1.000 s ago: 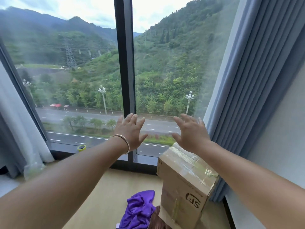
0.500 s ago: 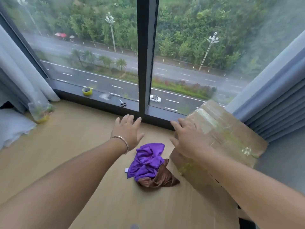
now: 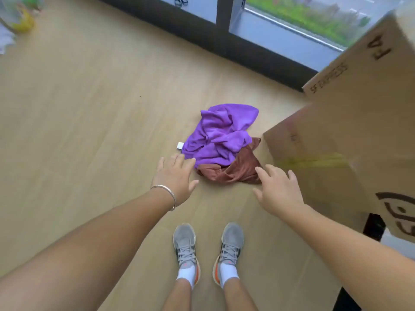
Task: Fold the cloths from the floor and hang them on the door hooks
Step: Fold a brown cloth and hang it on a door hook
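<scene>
Two cloths are piled crumpled on the wooden floor (image 3: 89, 108): a purple towel (image 3: 221, 133) is draped over a brown cloth (image 3: 235, 170), just left of a big SF Express cardboard box (image 3: 350, 135). Both hands are held out empty, fingers spread, left hand (image 3: 176, 178) near the purple edge, right hand (image 3: 277, 189) by the brown one. Grey sneakers (image 3: 185, 248) are seen below.
</scene>
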`<state>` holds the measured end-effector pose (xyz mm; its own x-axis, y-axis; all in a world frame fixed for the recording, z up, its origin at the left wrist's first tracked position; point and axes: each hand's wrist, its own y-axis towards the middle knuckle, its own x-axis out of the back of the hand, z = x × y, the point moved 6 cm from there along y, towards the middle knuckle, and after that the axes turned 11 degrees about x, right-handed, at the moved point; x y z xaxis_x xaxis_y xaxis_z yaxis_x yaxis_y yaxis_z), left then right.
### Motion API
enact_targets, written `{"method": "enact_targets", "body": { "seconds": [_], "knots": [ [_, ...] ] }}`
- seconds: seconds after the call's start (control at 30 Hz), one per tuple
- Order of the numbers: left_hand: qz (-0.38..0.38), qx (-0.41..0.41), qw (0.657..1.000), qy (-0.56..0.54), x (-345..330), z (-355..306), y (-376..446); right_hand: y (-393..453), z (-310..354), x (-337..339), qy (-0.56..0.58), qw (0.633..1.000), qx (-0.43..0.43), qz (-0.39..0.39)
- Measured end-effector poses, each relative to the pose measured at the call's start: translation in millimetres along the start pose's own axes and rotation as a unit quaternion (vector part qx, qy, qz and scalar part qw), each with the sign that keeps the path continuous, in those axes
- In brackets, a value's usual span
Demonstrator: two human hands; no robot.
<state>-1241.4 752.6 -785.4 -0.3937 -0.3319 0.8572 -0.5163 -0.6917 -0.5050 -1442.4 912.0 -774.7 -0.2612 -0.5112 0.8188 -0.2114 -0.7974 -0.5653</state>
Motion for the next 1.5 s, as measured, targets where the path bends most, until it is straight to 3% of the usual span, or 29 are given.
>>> {"method": "enact_targets", "body": {
  "seconds": [0.3,0.53,0.7,0.87,1.03,1.27,1.5],
  "knots": [
    [0.001,-0.097,0.994,-0.051,-194,-99,93,84,-61,-220,0.005,0.997,-0.064,0.051],
    [-0.076,-0.178,0.981,-0.001,-251,-194,202,135,-124,-319,0.014,0.989,-0.139,0.038],
    [-0.132,-0.224,0.966,0.013,-252,-253,264,162,-164,-343,-0.001,0.985,-0.171,-0.008],
    [-0.116,-0.228,0.965,0.056,-256,-286,285,178,-180,-341,0.018,0.986,-0.160,-0.036],
    [-0.101,-0.213,0.970,0.057,-248,-259,267,162,-164,-311,0.049,0.987,-0.129,-0.079],
    [-0.082,-0.170,0.980,0.054,-172,-157,201,110,-109,-209,0.053,0.988,-0.084,-0.120],
    [-0.064,-0.050,0.988,0.134,-55,3,139,95,-38,-40,0.007,0.983,0.009,-0.186]
  ]
}}
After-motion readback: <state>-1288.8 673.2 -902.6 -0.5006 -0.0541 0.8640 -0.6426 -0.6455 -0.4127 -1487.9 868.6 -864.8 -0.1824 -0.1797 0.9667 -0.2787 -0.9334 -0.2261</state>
